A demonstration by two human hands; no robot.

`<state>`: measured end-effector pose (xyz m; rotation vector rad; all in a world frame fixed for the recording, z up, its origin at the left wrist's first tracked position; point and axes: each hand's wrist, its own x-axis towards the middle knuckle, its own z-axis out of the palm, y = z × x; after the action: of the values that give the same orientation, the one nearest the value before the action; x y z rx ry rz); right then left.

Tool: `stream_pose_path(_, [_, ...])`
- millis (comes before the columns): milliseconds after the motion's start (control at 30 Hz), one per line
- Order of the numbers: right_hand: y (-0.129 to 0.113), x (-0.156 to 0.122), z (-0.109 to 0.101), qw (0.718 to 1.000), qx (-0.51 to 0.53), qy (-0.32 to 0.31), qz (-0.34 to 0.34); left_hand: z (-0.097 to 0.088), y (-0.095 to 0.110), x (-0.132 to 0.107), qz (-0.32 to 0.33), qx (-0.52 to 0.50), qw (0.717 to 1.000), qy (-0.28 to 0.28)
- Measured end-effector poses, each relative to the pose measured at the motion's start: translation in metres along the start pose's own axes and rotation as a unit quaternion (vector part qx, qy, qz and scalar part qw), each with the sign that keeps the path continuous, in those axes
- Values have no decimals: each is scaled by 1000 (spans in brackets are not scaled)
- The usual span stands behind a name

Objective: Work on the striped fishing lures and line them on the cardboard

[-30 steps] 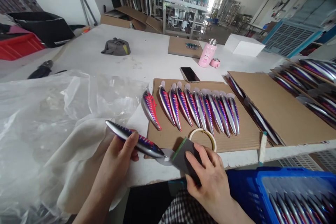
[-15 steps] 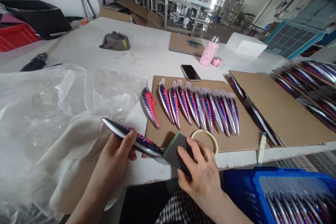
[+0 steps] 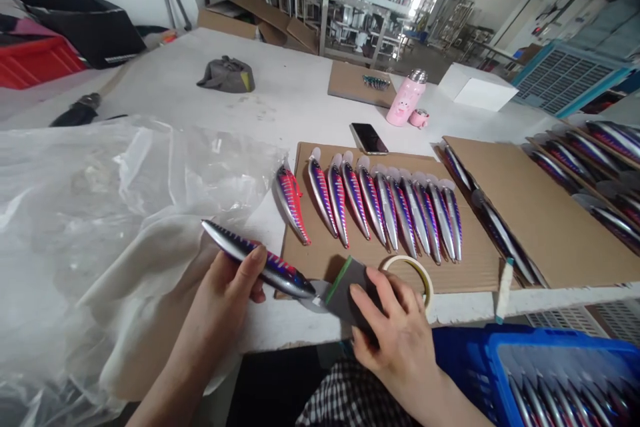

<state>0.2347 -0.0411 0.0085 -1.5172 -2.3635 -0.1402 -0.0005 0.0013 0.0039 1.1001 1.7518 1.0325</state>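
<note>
Lure point(image 3: 283, 273) pinched in left hand point(image 3: 227, 293) fingers, sanding block point(image 3: 345, 290) gripped in right hand point(image 3: 400, 340) fingers

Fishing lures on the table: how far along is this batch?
Done, apparently: a row of lures lies on the cardboard. In hand: the left hand holds one lure while the right hand presses a grey block to its clear lip. Left, probably: more lures fill the blue crate.

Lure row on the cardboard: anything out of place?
Yes. The leftmost lure sits apart from the tight row of lures, angled differently, showing a red-pink side, and overhangs the cardboard sheet's left edge. Nothing looks spilled or broken.
</note>
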Motion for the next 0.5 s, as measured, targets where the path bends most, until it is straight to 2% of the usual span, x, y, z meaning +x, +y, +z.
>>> stream_pose_path(500, [3, -1, 2, 1000, 22, 6, 3, -2, -7, 1, 1, 14, 1000, -8])
